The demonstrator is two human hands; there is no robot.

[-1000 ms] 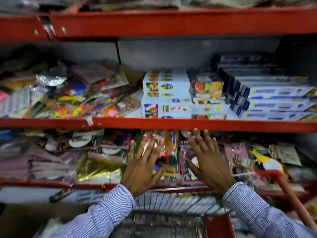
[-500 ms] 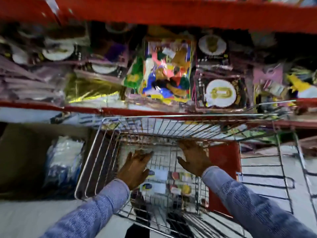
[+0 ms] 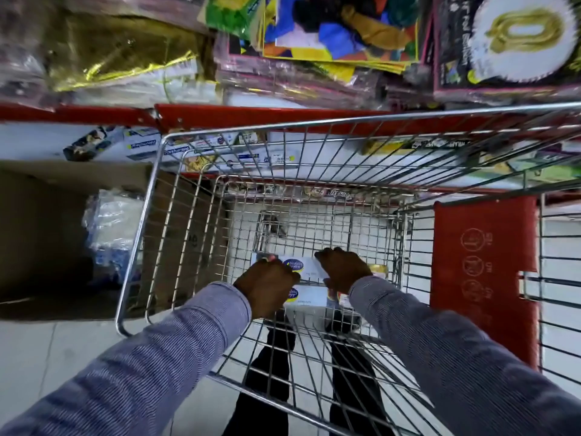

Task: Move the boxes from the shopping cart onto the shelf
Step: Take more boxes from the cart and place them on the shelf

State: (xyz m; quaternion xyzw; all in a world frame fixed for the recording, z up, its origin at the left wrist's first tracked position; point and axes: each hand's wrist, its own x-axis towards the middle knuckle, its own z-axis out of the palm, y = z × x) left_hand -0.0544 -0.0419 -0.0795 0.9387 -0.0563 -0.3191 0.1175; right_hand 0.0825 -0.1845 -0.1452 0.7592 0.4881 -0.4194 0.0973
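A wire shopping cart [image 3: 176,143] stands against the red shelf [image 3: 251,116]. Deep in its basket lie white boxes [image 3: 309,267] with a blue and yellow oval logo, stacked near the cart's near end. My left hand [image 3: 267,286] is curled around the left end of the boxes. My right hand [image 3: 342,269] grips their right end, fingers over the top edge. Both sleeves are blue striped. A yellow-printed box end [image 3: 379,269] peeks out just right of my right hand. The lower parts of the boxes are hidden by my hands.
The shelf above the cart holds foil and party packets [image 3: 339,33] and a number balloon pack [image 3: 515,36]. An open cardboard carton [image 3: 47,215] with plastic-wrapped goods sits on the floor left of the cart. The cart's red child-seat flap [image 3: 484,262] is at right.
My view dropped from the upper shelf to the cart. Both hands came down from the shelf, reached into the basket and closed on the white boxes.
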